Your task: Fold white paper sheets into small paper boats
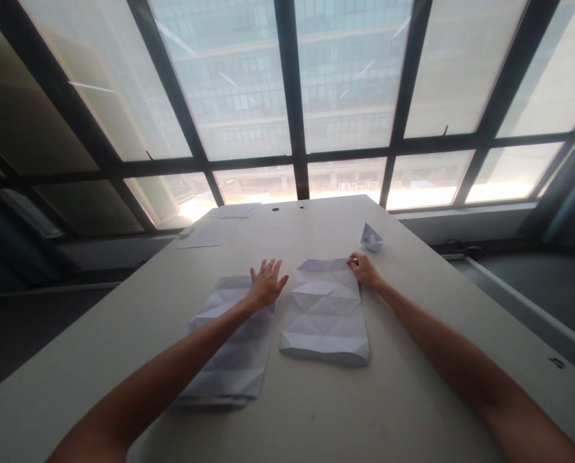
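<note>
A creased sheet of white paper (323, 315) lies in front of me, its fold lines crossing and its near edge curling up. My right hand (363, 269) pinches the far right corner of this sheet. My left hand (267, 286) is spread, fingers apart, over the far right part of a stack of creased paper (234, 360) on the left. Whether its palm presses on the stack I cannot tell. Beyond my right hand stands a small folded paper boat (371, 238).
The white table (316, 418) reaches toward large framed windows (345, 77). Flat paper sheets (208, 231) lie at its far left, beside a small pale object (185, 233). Two dark round spots sit near the far edge, and a dark mark (556, 363) is at the right edge.
</note>
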Demonstrator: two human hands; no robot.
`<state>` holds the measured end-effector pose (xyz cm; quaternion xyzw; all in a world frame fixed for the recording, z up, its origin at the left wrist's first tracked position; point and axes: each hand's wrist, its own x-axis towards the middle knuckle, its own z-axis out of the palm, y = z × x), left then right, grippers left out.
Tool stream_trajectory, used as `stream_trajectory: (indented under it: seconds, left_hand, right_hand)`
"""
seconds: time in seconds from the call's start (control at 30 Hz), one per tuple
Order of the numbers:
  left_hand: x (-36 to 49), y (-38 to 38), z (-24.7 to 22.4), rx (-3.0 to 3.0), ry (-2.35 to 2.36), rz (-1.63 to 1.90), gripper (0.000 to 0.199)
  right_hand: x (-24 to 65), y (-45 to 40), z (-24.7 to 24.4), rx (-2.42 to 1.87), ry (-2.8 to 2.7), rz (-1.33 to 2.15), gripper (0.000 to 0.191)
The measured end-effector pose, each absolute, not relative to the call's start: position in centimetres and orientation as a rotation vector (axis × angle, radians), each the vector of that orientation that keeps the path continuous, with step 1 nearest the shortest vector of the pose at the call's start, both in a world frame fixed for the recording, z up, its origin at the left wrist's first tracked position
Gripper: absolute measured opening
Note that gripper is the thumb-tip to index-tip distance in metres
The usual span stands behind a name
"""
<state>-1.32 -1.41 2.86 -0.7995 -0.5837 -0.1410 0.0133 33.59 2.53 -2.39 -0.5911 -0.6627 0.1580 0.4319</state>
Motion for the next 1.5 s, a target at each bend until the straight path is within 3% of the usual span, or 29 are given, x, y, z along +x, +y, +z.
stream_trajectory:
  seconds: [0.13, 0.27, 0.4, 0.53, 0.67, 0.93, 1.07, 1.2, 1.4, 1.5]
  left_hand:
    - [1.5, -2.1, 4.1, -2.998, -1.264, -0.406, 0.072]
    - [2.9, -3.6, 2.8, -3.214, -1.124, -0.232, 0.097]
    - [2.9, -4.3, 1.7, -3.190, -1.150, -0.273, 0.095]
    - [3.0, -4.4, 1.8, -3.162, -1.154, -0.316, 0.093]
    - [3.2, -4.6, 2.0, -3.154, -1.166, -0.294, 0.092]
    - [3.1, -4.2, 1.7, -3.148, -1.149, -0.319, 0.090]
    - [3.0, -4.0, 1.6, -3.159, -1.148, -0.354, 0.085]
    - [3.0, -4.1, 1.5, -3.155, -1.129, -0.418, 0.075]
    - [3.2, -3.9, 1.4, -3.120, -1.086, -0.485, 0.045]
    - [3.4, -3.8, 1.3, -3.124, -1.062, -0.556, 0.033]
  right_hand:
    - [32.8, 1.7, -2.0, -1.493, -1.699, 0.375, 0.011]
    - [31.7, 0.2, -1.3, -1.539, -1.748, 0.245, 0.022]
    - [30.2, -1.9, -0.2, -1.473, -1.784, -0.127, 0.049]
    - [28.4, -5.5, 0.7, -1.306, -2.088, -0.104, 0.043]
    - [27.7, -9.2, 0.7, -1.243, -2.308, -0.212, 0.058]
    - [29.1, -8.8, -0.4, -1.313, -2.476, 0.179, 0.077]
    - [29.3, -8.8, -0.4, -1.263, -2.403, 0.223, 0.073]
    - [29.1, -9.3, 0.1, -1.308, -2.272, 0.261, 0.057]
    - [29.2, -8.8, 0.3, -1.300, -2.234, 0.323, 0.027]
    - [29.3, -8.5, 0.1, -1.303, -2.205, 0.305, 0.027]
